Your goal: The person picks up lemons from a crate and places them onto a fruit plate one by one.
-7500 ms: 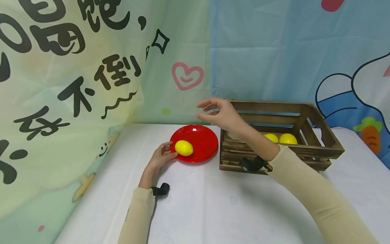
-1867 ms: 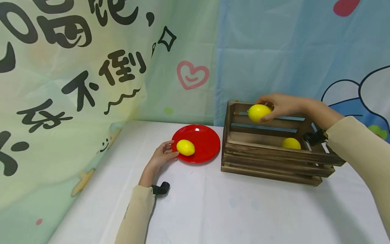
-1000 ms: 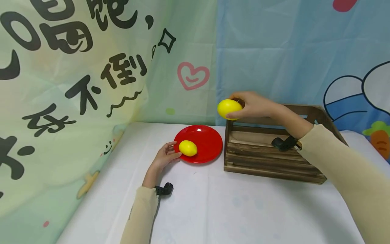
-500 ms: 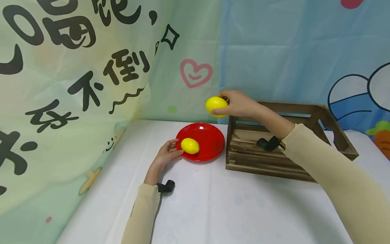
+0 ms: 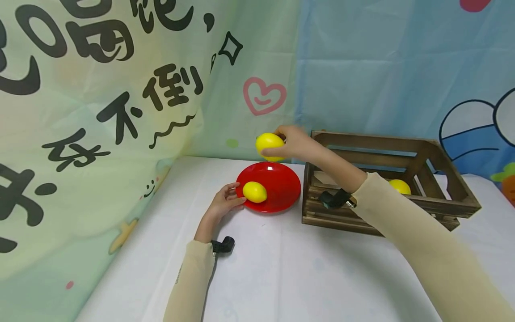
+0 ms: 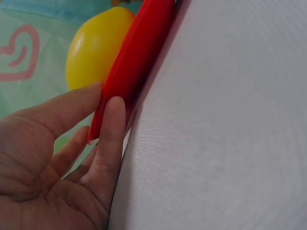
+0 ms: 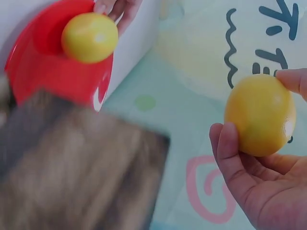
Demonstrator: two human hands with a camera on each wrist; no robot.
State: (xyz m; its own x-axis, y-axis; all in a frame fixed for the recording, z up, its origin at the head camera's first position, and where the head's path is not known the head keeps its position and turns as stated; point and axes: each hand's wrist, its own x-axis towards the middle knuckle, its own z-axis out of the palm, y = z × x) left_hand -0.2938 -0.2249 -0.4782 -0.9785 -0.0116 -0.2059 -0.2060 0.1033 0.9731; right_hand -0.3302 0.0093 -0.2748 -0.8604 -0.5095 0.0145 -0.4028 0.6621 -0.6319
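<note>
My right hand (image 5: 297,144) grips a yellow lemon (image 5: 269,146) in the air above the far side of a red plate (image 5: 281,193). In the right wrist view, thumb and fingers curl round this lemon (image 7: 261,115). A second lemon (image 5: 255,192) lies on the plate's left part. At the plate's left rim, my left hand (image 5: 222,202) pinches the edge; in the left wrist view its thumb lies on the upper side of the plate (image 6: 139,52), near the resting lemon (image 6: 96,48), with a finger against the underside.
A slatted wooden crate (image 5: 438,205) stands right of the plate, with another lemon (image 5: 400,186) visible inside. The right forearm crosses over the crate and hides part of it. Printed cloth (image 5: 342,80) hangs behind the white table (image 5: 257,277).
My right hand has carried the lemon out of the crate, leftward to above the plate, and a little lower since half a second ago. The left hand keeps its place at the rim.
</note>
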